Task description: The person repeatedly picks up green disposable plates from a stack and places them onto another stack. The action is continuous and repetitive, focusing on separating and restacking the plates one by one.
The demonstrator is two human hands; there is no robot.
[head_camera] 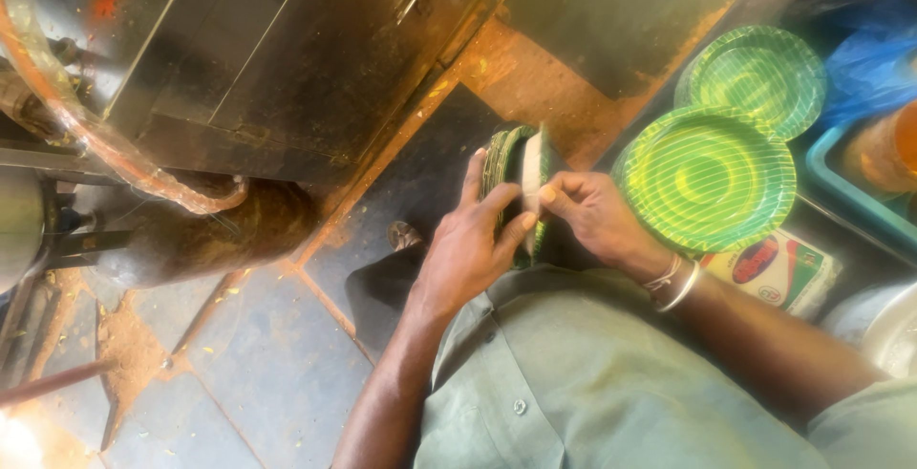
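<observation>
My left hand (470,245) grips a stack of green paper plates (508,165) held on edge in front of my chest. My right hand (590,216) pinches one pale plate (531,175) at the right side of that stack, its thumb and fingers on the rim. Both hands touch the stack. To the right lie two more stacks of green striped plates, the nearer stack (709,179) and a farther one (757,77).
A dark metal machine (287,58) with a clear hose (86,135) fills the upper left. The tiled floor (229,364) is dusted with orange powder. A blue tray (850,192) and a printed packet (778,268) lie at the right.
</observation>
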